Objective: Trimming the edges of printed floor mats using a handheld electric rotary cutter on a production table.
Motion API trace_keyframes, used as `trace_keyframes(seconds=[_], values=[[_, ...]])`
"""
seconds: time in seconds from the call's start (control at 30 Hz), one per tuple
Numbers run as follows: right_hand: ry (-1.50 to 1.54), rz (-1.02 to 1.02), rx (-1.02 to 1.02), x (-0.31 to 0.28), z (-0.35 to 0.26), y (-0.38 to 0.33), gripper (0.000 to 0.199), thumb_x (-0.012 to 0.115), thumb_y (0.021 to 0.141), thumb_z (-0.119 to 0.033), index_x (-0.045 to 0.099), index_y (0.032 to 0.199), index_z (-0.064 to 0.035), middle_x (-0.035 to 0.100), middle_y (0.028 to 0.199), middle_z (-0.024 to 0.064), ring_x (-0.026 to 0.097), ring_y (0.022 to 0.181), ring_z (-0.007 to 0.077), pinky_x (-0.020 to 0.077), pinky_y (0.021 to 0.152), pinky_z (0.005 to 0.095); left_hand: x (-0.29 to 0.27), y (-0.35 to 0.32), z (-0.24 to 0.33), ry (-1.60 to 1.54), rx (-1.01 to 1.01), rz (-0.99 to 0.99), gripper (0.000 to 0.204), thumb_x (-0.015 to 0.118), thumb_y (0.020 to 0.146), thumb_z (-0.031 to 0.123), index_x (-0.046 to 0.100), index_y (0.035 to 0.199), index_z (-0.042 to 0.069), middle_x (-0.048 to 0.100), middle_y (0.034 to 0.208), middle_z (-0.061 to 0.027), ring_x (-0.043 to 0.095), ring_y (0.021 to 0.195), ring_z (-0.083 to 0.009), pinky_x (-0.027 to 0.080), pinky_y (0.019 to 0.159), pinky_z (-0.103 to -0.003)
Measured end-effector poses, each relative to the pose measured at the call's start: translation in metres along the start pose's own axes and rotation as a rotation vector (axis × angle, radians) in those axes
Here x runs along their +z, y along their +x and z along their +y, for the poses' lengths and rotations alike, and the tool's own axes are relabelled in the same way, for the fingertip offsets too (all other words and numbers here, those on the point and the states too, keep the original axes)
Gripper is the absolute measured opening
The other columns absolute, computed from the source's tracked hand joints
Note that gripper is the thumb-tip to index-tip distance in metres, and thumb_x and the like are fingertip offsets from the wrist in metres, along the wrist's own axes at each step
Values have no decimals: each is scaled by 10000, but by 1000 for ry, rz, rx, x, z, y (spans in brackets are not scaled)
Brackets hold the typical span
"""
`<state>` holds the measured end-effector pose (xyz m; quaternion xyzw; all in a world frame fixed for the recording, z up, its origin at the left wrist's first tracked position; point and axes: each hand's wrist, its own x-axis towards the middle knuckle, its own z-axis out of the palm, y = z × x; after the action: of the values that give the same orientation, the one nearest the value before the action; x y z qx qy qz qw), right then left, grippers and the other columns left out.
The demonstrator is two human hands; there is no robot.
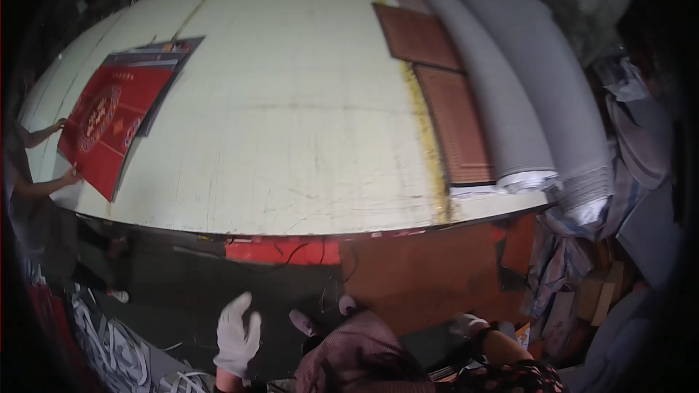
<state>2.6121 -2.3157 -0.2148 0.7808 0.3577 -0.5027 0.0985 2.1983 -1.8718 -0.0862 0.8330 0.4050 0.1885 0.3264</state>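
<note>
My left hand (238,336), in a white glove, is raised over the dark floor in front of the table. Its thumb stands apart from the fingers, and nothing is in it. Lower right, my right hand (467,325), also in a pale glove, hangs beside my lap above a brown-red sheet (429,276). Its fingers are dim and partly turned away, so I cannot make out what they do. Neither hand touches the long pale table (291,124) ahead.
At the left, a person (36,175) holds the edge of a red printed mat (109,120) stacked on others. Brown mats (455,124) lie beside large grey rolls (495,80) on the table's right. White scrap strips (116,342) pile up lower left; folded material (641,138) crowds the right.
</note>
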Motion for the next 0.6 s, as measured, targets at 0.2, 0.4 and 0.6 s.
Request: trace_keyframes(seconds=[0.2,0.4,0.6], values=[[959,952,473,-57,197,-94,453,589,848,-63,511,1294,-57,595,918,30,551,707,119,488,602,310,-69,92,287,-193,829,-148,225,712,727,190,674,909,65,695,965,-112,708,854,-281,570,707,-368],[781,1314,334,-200,285,-64,628,590,858,-87,369,1440,-2,586,980,51,538,759,111,466,648,270,-33,86,418,-249,1070,140,163,643,867,189,638,866,26,675,942,-139,640,556,-231,568,521,-306],[684,1342,223,-375,231,-38,727,666,854,-204,347,1477,-9,477,1412,220,497,1270,315,407,1054,379,-10,66,507,234,1114,32,201,659,868,213,640,968,40,694,1018,-138,666,629,-250,568,540,-291]])
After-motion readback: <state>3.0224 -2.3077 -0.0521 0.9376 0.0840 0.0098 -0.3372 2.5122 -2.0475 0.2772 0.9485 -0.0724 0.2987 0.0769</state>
